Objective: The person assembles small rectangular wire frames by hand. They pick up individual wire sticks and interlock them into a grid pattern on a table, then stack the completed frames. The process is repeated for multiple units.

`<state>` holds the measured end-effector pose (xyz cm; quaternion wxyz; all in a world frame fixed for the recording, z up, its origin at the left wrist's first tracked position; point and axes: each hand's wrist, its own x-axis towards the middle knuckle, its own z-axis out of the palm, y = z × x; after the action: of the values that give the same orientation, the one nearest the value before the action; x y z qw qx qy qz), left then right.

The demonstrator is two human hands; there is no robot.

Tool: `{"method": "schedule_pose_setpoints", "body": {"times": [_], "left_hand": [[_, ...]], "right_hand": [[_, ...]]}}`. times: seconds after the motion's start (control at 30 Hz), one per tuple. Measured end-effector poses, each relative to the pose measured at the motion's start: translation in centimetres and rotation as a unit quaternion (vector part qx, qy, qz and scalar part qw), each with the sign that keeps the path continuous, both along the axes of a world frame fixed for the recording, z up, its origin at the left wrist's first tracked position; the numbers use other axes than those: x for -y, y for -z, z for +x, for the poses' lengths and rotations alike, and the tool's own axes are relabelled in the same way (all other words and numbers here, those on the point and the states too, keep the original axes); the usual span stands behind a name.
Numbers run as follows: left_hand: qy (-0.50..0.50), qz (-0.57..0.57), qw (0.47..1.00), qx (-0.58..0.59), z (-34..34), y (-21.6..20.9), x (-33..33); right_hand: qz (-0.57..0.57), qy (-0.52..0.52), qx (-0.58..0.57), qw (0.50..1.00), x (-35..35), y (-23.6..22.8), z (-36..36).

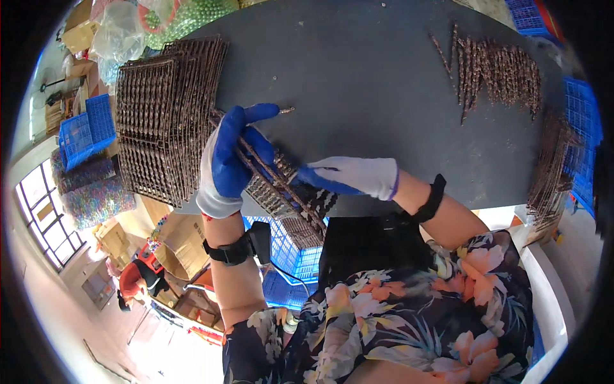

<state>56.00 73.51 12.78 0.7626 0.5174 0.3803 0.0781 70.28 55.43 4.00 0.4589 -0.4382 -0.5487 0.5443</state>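
Observation:
My left hand [231,157], in a blue-and-white glove, is closed round a brown frame of thin bars [267,171] at the near table edge. Its index finger points right, with a small brown tip [287,110] showing just past it. From the right, my right hand [352,176], gloved the same way, reaches to the frame's bars with its fingers drawn together. What they pinch is hidden. Dark twisted rods [323,200] lie under that hand. Beside my left hand stands a thick stack of brown frames [150,128] filled with twisted bars.
Loose twisted brown rods [499,70] lie at the far right of the grey table [345,77]. More brown rods [550,166] hang at its right edge by a blue crate [583,134]. Below the near edge is another blue crate [288,291]. A person [135,281] bends at lower left.

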Motion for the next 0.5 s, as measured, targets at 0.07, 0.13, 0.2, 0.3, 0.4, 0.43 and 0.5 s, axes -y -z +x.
{"method": "schedule_pose_setpoints", "body": {"times": [0.07,0.13,0.2,0.3,0.4,0.43,0.5], "left_hand": [[0.011,0.020,1.000,-0.008,-0.2,0.2,-0.4],[0.013,0.018,1.000,-0.010,-0.3,0.2,-0.6],[0.007,-0.009,1.000,0.000,0.0,0.5,-0.5],[-0.004,-0.053,0.998,0.013,0.0,1.3,-0.8],[-0.005,-0.074,0.997,0.024,-0.3,1.8,-0.8],[-0.004,-0.083,0.996,0.029,-0.4,1.7,-0.7],[0.021,-0.021,0.999,-0.013,-0.7,1.7,-0.5]], "right_hand": [[-0.207,-0.137,-0.274,0.929,-0.7,-2.2,1.0],[-0.142,-0.185,-0.230,0.945,-0.4,-2.9,0.7],[-0.156,-0.164,-0.221,0.949,0.0,-3.4,-0.1],[-0.077,-0.105,-0.086,0.988,0.3,-3.3,-1.6],[-0.038,-0.037,-0.014,0.998,0.6,-2.5,-3.1],[-0.009,-0.023,0.047,0.999,0.9,-2.3,-3.2],[0.048,0.003,0.167,0.985,1.7,-2.0,-3.0]]}}
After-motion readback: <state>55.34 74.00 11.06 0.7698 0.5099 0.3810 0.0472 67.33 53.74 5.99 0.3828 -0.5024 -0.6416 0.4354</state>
